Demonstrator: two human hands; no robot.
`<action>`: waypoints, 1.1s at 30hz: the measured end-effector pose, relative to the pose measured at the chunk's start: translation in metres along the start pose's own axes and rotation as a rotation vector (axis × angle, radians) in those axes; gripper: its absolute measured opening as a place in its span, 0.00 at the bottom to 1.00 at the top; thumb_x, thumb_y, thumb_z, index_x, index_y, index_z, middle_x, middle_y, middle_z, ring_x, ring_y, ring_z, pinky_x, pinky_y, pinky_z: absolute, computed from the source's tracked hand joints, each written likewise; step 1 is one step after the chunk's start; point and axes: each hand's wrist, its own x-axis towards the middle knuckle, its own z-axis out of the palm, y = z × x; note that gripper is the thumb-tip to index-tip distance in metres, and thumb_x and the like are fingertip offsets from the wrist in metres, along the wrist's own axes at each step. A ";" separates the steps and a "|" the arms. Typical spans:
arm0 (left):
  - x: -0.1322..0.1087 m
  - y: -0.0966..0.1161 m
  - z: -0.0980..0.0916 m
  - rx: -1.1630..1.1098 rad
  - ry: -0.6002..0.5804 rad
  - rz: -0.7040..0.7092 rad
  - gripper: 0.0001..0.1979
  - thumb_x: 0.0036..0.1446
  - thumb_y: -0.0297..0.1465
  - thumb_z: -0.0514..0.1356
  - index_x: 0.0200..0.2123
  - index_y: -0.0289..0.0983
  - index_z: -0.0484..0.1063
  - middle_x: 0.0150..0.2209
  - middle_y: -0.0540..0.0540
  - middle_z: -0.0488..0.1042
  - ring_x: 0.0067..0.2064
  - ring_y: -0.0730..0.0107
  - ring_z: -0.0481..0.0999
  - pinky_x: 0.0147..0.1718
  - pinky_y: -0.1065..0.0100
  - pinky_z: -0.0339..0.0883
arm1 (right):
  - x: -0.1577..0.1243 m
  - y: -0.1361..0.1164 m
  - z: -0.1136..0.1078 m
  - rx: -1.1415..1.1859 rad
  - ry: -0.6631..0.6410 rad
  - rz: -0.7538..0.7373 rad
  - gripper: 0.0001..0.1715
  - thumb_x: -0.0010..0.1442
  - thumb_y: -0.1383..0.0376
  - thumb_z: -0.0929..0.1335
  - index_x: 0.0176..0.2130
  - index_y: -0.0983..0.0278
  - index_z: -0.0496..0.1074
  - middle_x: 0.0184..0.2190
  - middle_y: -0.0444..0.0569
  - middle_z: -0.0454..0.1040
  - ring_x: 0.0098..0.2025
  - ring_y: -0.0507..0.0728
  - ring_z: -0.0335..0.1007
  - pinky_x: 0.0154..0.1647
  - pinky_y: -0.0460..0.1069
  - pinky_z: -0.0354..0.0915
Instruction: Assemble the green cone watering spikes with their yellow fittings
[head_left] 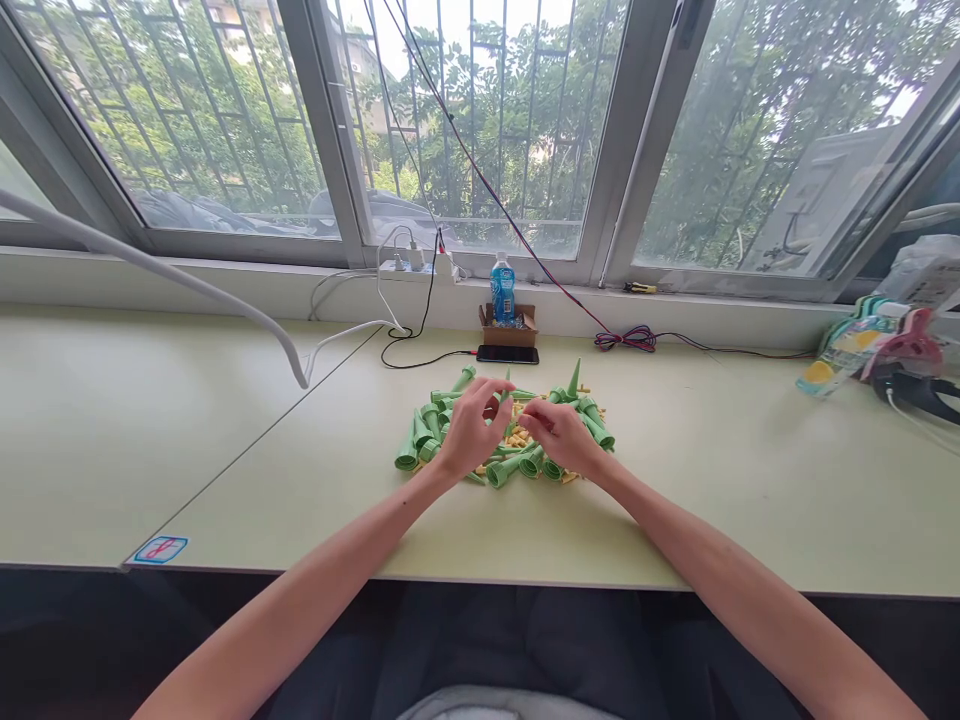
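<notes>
A heap of green plastic cones [425, 421] with ribbed collars lies on the pale table, mixed with small yellow pegs [517, 437]. Above the heap, my left hand [477, 425] is closed on a green cone [506, 391], whose pointed tip shows above the fingers. Just right of it, my right hand [564, 432] is closed in a pinch facing the left hand. Whatever sits between those fingertips is too small to make out. One cone [574, 380] stands tip up at the back right of the heap.
Behind the heap lie a black phone [508, 355] on a cable and a cardboard box [508, 330] with a blue bottle [502, 288]. A coiled wire [626, 339] lies to the right. A white tube [225, 290] crosses the left side. Clutter including a pink clip-like item [909, 345] stands far right.
</notes>
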 end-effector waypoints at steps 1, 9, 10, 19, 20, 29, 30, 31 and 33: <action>0.000 0.000 0.000 -0.001 0.000 0.004 0.08 0.62 0.33 0.55 0.41 0.38 0.71 0.39 0.47 0.70 0.27 0.78 0.68 0.28 0.71 0.69 | 0.000 0.000 0.000 -0.009 -0.005 -0.004 0.22 0.66 0.52 0.60 0.26 0.62 0.59 0.19 0.41 0.57 0.22 0.50 0.48 0.25 0.47 0.51; 0.000 0.003 0.001 -0.014 -0.008 0.004 0.08 0.62 0.32 0.55 0.41 0.38 0.71 0.39 0.47 0.70 0.27 0.78 0.68 0.28 0.72 0.69 | 0.000 -0.001 -0.001 -0.038 -0.034 -0.006 0.27 0.68 0.51 0.56 0.23 0.62 0.55 0.18 0.41 0.55 0.22 0.49 0.48 0.26 0.47 0.50; 0.000 0.003 0.001 -0.017 -0.009 0.000 0.07 0.62 0.32 0.55 0.41 0.38 0.71 0.39 0.47 0.70 0.27 0.78 0.68 0.28 0.72 0.69 | 0.000 -0.001 -0.001 -0.031 -0.030 -0.003 0.27 0.68 0.51 0.56 0.23 0.62 0.55 0.18 0.41 0.56 0.22 0.49 0.48 0.26 0.47 0.50; 0.000 -0.001 0.001 -0.022 0.001 -0.027 0.08 0.63 0.33 0.54 0.42 0.38 0.71 0.40 0.46 0.70 0.28 0.77 0.69 0.28 0.71 0.69 | -0.001 -0.001 0.001 0.074 0.020 0.026 0.18 0.62 0.51 0.64 0.36 0.64 0.66 0.25 0.44 0.67 0.23 0.50 0.57 0.24 0.46 0.57; 0.000 -0.002 0.001 -0.024 -0.001 -0.028 0.08 0.63 0.33 0.54 0.42 0.38 0.71 0.40 0.46 0.70 0.28 0.77 0.69 0.28 0.71 0.69 | -0.001 0.000 0.001 0.074 0.020 0.029 0.18 0.62 0.51 0.64 0.35 0.63 0.66 0.25 0.44 0.67 0.23 0.50 0.58 0.25 0.46 0.58; -0.001 -0.002 0.001 -0.014 -0.005 -0.002 0.08 0.62 0.33 0.55 0.41 0.38 0.71 0.39 0.46 0.70 0.28 0.77 0.69 0.28 0.71 0.70 | 0.000 -0.001 0.000 0.011 0.002 0.002 0.20 0.64 0.53 0.62 0.26 0.62 0.59 0.20 0.40 0.58 0.22 0.49 0.47 0.24 0.47 0.51; -0.001 -0.002 0.001 -0.014 -0.008 0.001 0.08 0.62 0.33 0.55 0.41 0.38 0.71 0.39 0.46 0.70 0.27 0.77 0.69 0.28 0.72 0.70 | 0.000 -0.002 -0.001 0.006 -0.002 -0.002 0.20 0.64 0.54 0.62 0.25 0.62 0.58 0.19 0.40 0.56 0.22 0.49 0.46 0.24 0.47 0.50; -0.001 -0.002 0.001 -0.015 -0.012 0.003 0.08 0.62 0.33 0.55 0.41 0.38 0.71 0.39 0.46 0.70 0.27 0.78 0.69 0.28 0.72 0.70 | 0.000 -0.002 -0.001 0.002 -0.006 -0.005 0.21 0.64 0.54 0.61 0.25 0.62 0.56 0.19 0.39 0.54 0.22 0.49 0.45 0.24 0.47 0.49; -0.001 -0.002 0.001 -0.018 -0.019 0.006 0.08 0.62 0.33 0.55 0.41 0.38 0.71 0.40 0.46 0.70 0.27 0.78 0.69 0.28 0.72 0.70 | 0.000 -0.003 -0.002 -0.006 -0.016 -0.010 0.23 0.65 0.53 0.60 0.23 0.61 0.54 0.18 0.39 0.51 0.22 0.49 0.44 0.24 0.47 0.48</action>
